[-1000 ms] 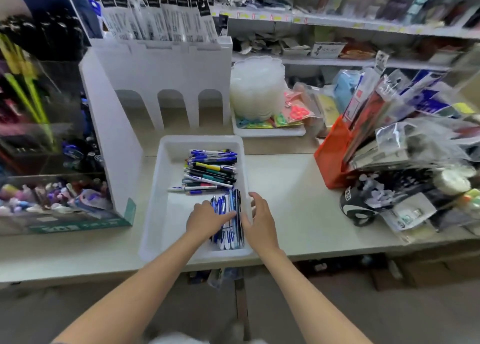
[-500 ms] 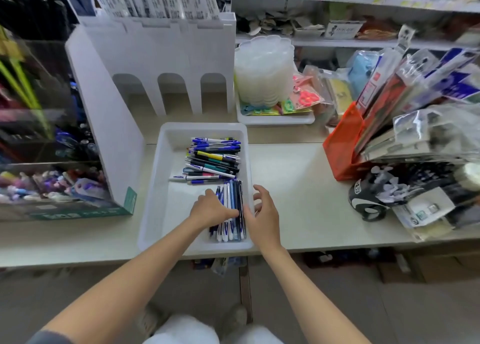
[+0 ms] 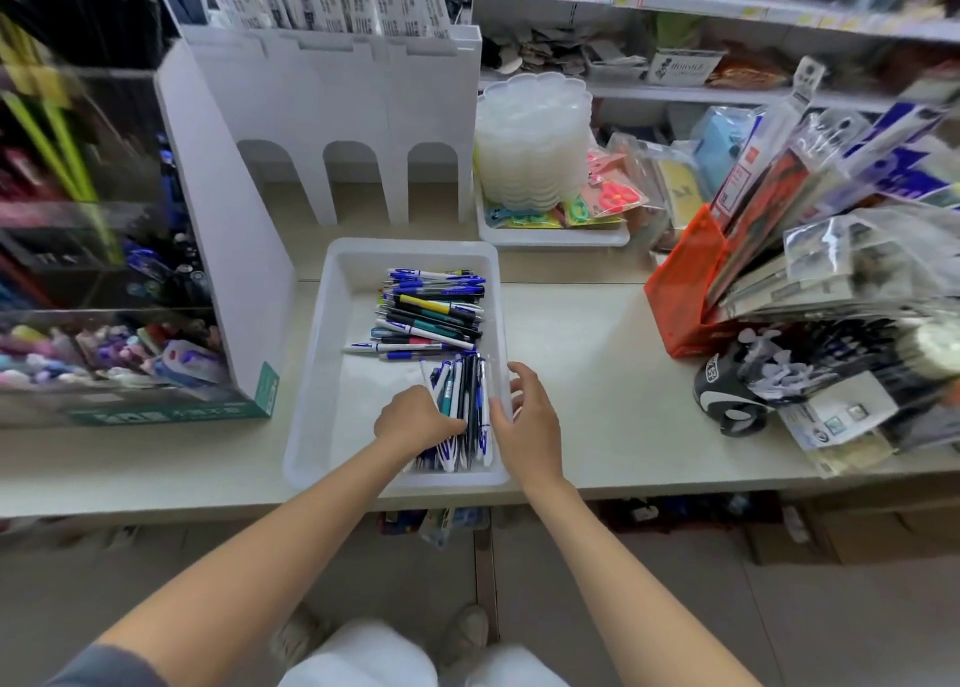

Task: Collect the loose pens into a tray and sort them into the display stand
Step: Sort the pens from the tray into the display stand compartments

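A white tray (image 3: 311, 374) sits on the counter near its front edge. One pile of loose pens (image 3: 431, 312) lies crosswise in its far half. A second bundle of pens (image 3: 467, 400) lies lengthwise by its right wall. My left hand (image 3: 415, 419) is inside the tray, fingers curled onto the left side of that bundle. My right hand (image 3: 530, 421) straddles the tray's right wall, thumb inside by the pens and curved fingers outside. The white display stand (image 3: 332, 115), with three arched openings, stands behind the tray.
A clear case of coloured pens (image 3: 104, 354) stands left of the tray. A stack of clear lids in a second white tray (image 3: 535, 146) is at the back right. An orange box (image 3: 685, 291) and bagged goods (image 3: 857, 297) crowd the right. Bare counter (image 3: 597, 374) lies between.
My head has dipped, so the scene sits higher in view. My left hand has closed further onto the lengthwise bundle. My right hand keeps its place at the tray's wall.
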